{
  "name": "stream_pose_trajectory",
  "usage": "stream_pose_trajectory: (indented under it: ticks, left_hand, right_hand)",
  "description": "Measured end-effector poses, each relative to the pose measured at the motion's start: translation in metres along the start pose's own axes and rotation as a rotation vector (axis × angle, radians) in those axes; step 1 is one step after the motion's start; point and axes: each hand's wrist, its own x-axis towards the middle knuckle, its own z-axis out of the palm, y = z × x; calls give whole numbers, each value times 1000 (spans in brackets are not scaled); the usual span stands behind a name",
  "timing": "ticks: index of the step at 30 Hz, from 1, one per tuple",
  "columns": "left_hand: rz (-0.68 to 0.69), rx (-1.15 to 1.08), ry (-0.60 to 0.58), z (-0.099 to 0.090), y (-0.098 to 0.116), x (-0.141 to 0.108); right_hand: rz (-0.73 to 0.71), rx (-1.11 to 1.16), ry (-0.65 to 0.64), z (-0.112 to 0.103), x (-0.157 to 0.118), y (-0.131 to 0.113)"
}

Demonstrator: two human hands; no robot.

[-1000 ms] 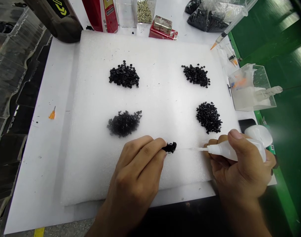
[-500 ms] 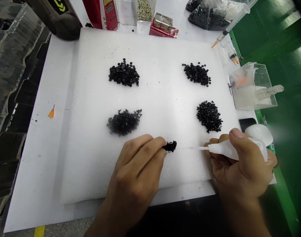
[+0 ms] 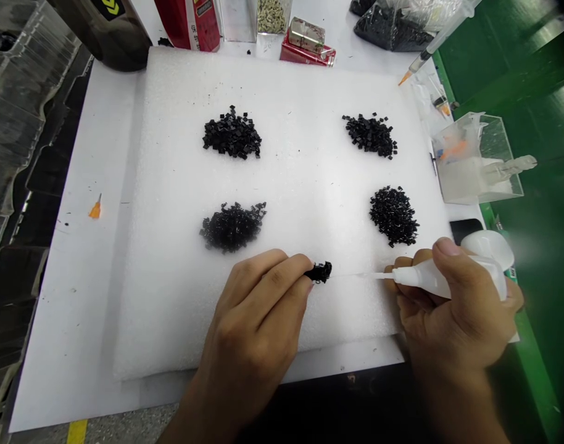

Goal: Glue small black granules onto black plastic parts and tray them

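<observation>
Two left-hand fingers (image 3: pixel 275 277) pinch a black clump (image 3: pixel 319 272); right hand (image 3: pixel 453 314) grips a squeeze bottle (image 3: pixel 425 279).

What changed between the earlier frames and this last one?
Mainly the view: the head camera crept, so everything drifts slightly up and outward in frame. The left hand still pinches the small black clump; the right hand still holds the white squeeze bottle, its thin nozzle toward the clump. Nothing was taken or released; the four black granule piles stayed on the white foam sheet.

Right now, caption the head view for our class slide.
Left hand pinches a black clump over white foam; right hand points a squeeze bottle at it.
</observation>
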Motion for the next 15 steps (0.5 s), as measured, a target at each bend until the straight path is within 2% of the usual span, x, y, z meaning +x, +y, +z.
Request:
stream_pose_trajectory:
  ticks: [5,9,12,15]
  left_hand:
    - [-1,-6,0,-1,0,0]
    - [-6,-6,-4,-1,-2,-1]
    - [-20,10,-16,0,-4,-3]
    - [-24,30,-31,1,-6,-3]
  right_hand:
    - [36,2,46,2,0,-2]
    - [87,110,73,0,7,-4]
    - [54,110,-7,-2,16,-9]
    - [-80,-105,-108,2,31,-16]
